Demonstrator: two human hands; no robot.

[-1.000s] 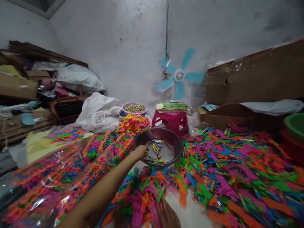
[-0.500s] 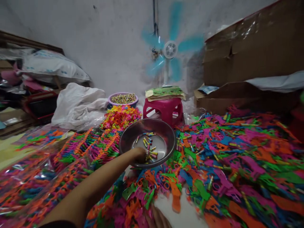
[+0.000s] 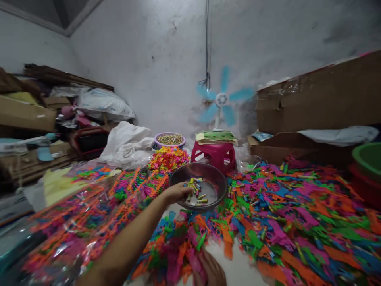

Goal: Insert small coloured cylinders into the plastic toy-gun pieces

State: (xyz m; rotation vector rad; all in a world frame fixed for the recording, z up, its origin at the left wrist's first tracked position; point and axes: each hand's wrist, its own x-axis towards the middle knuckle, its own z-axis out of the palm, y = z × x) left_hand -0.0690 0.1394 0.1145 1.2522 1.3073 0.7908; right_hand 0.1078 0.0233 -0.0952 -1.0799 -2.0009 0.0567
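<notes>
Left hand (image 3: 177, 192) is at the near rim of the steel bowl (image 3: 217, 178), fingers curled and pinched on a few of the small coloured pieces (image 3: 196, 190); the rest lie just beyond the fingertips on the bowl's floor. To do this well, I'd judge: keep the pinch tight and low, lift straight over the rim, don't drag the bowl. Right hand (image 3: 212, 271) sits at the bottom edge, pressed onto the heap of flat plastic parts (image 3: 285, 226), a pink piece under its fingers; whether it grips that piece, I cannot tell. Against half a second back: the left hand was deeper in the bowl and has drawn toward the rim with pieces in it. Behind the bowl, the pink stool (image 3: 216, 153) and fan (image 3: 222, 100).
</notes>
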